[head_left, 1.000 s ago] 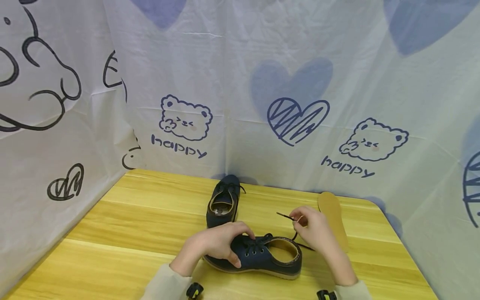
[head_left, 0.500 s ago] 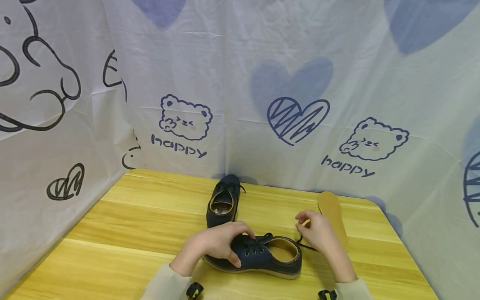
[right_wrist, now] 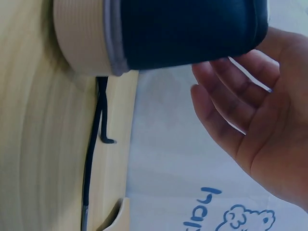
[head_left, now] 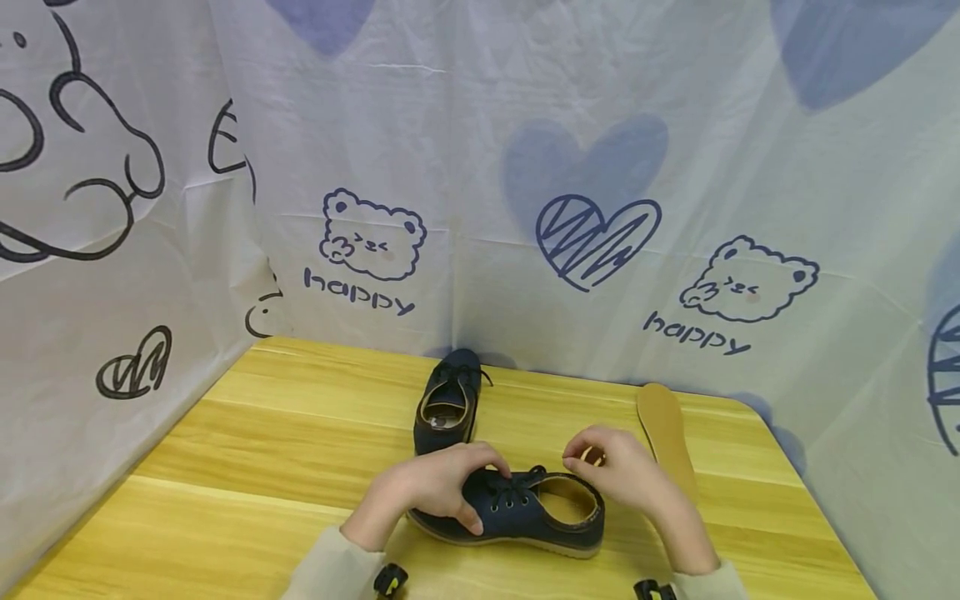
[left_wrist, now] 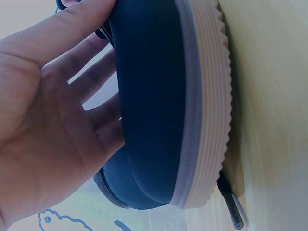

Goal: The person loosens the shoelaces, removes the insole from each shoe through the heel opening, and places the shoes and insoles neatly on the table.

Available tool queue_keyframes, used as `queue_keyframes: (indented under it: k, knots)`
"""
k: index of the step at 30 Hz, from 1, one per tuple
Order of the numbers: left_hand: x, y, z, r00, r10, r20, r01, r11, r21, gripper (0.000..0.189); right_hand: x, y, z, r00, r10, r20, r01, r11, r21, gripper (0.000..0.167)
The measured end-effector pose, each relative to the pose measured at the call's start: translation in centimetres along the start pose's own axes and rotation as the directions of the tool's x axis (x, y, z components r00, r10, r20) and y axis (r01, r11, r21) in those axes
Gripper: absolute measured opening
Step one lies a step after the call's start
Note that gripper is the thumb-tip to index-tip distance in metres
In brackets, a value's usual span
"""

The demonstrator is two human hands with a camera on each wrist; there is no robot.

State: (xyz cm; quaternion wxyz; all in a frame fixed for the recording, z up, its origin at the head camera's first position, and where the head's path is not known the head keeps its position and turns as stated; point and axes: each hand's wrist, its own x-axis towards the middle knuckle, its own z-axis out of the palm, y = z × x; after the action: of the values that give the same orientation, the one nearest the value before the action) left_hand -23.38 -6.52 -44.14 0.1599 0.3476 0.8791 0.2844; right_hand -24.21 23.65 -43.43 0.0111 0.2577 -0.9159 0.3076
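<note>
A dark navy lace-up shoe (head_left: 517, 508) lies along the table, toe to the left. My left hand (head_left: 438, 483) grips its toe end, thumb on the near side and fingers over the far side. In the left wrist view, the shoe's ribbed pale sole (left_wrist: 209, 101) stands beside the palm. My right hand (head_left: 618, 467) hovers by the heel collar, fingers loosely bent, nothing visible between them. Fingers (right_wrist: 236, 91) pass behind the heel in the right wrist view; contact is unclear. A black shoelace (right_wrist: 91, 159) lies on the table beyond the shoe.
A second navy shoe (head_left: 446, 404) stands behind the first, toe toward the back. A tan insole (head_left: 666, 433) lies on the right of the wood-grain table (head_left: 285, 433). A printed white cloth (head_left: 465, 150) hangs behind and along the sides.
My right hand held a shoelace, drew it rightward and let it go. It has since moved left to the shoe's heel collar. The left hand and the shoe stay put.
</note>
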Motion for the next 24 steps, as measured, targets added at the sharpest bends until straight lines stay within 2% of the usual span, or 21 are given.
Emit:
queue_keyframes:
  k: [6, 16, 18, 21, 24]
  knots:
    - [0.0, -0.2, 0.1, 1.0, 0.003, -0.004, -0.003, 1.0, 0.013, 0.064, 0.0, -0.3, 0.4, 0.996, -0.055, 0.064, 0.056, 0.998, -0.01, 0.009]
    - [-0.3, -0.2, 0.3, 1.0, 0.018, -0.006, -0.018, 1.0, 0.014, 0.063, -0.5, -0.6, 0.9, 0.997, -0.033, 0.077, 0.033, 0.999, 0.001, 0.01]
    - [-0.2, -0.7, 0.5, 0.999, 0.042, -0.008, -0.042, 0.999, 0.013, 0.063, -0.8, -0.5, 0.9, 0.997, -0.052, 0.062, 0.052, 0.999, -0.002, 0.011]
    - [1.0, -2.8, 1.4, 0.991, 0.134, -0.014, -0.133, 0.989, 0.068, 0.064, -1.4, -0.2, 0.9, 0.996, -0.087, 0.033, 0.087, 0.996, -0.009, 0.013]
    - [1.3, -2.7, 1.6, 0.986, 0.169, 0.0, -0.168, 0.982, 0.082, 0.065, -2.1, 0.1, 0.8, 0.995, -0.099, 0.027, 0.099, 0.995, -0.008, 0.014]
